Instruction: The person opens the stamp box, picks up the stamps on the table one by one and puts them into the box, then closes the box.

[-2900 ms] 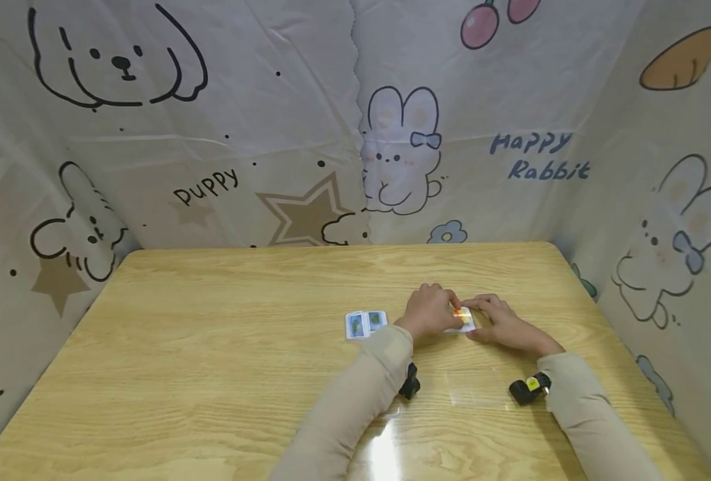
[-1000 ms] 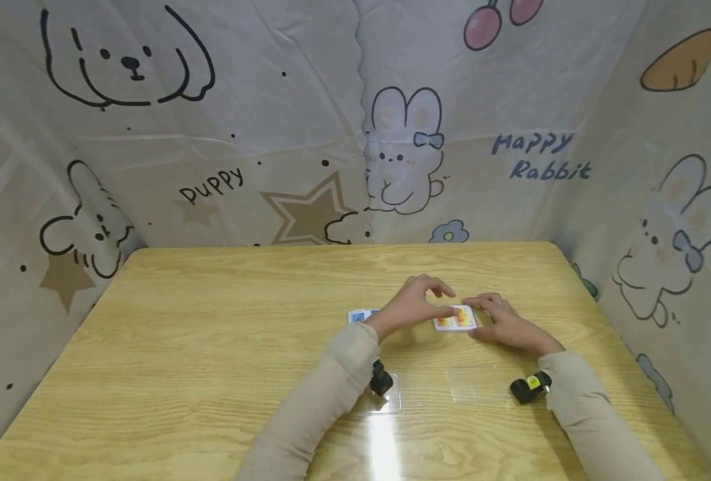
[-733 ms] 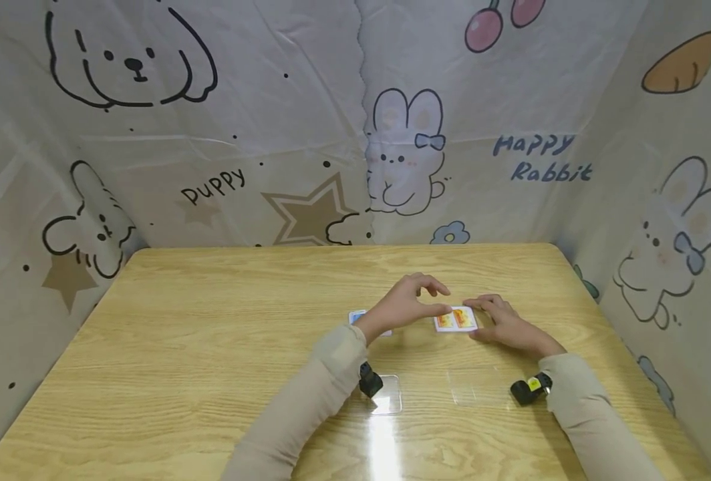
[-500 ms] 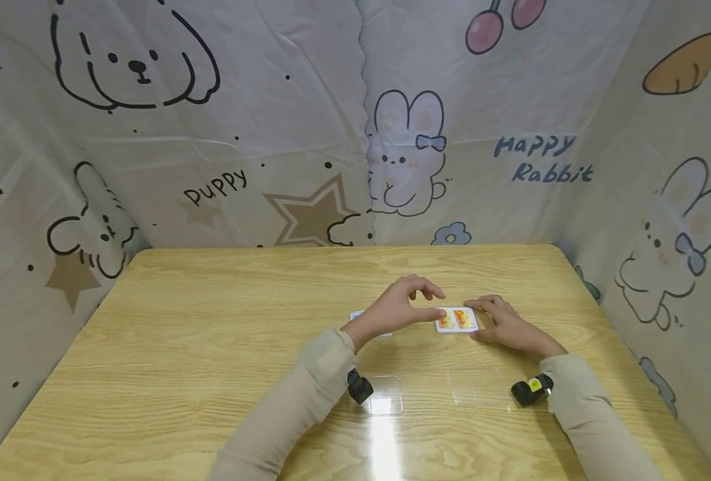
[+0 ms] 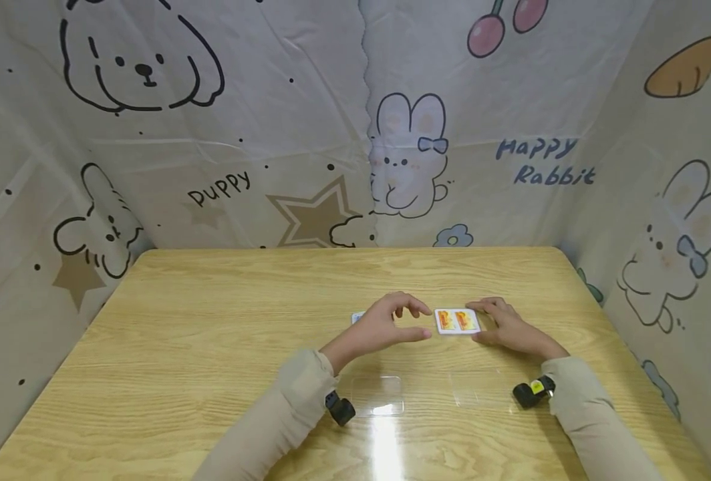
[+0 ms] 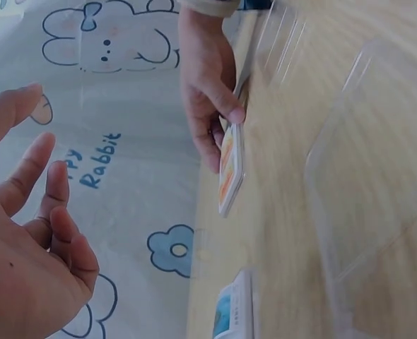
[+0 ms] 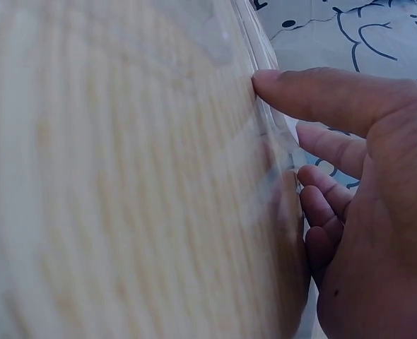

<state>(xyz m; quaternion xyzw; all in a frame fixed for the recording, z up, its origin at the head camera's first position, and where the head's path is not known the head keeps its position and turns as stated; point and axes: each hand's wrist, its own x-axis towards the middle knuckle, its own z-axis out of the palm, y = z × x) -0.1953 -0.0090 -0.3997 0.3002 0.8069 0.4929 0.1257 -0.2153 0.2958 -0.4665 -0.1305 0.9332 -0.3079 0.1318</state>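
A white-bordered card stack with two orange-yellow pictures lies flat on the table in the head view. My right hand holds its right end, thumb at the near corner and fingers at the far one. In the left wrist view, that thumb meets the end of the stack. My left hand is just left of it, thumb and fingers spread apart, touching nothing. Mostly hidden behind the left hand is a second card stack with blue pictures; part of this blue stack shows in the left wrist view.
Nearer the table's front lie two clear plastic pieces: a rounded tray-like one in the middle and a fainter one to its right. A printed cloth stands behind the wooden table and at both sides.
My left hand let go of the orange-picture stack and drew back to the left and nearer, uncovering its two pictures and the clear tray. My right hand stayed at the stack's right end.
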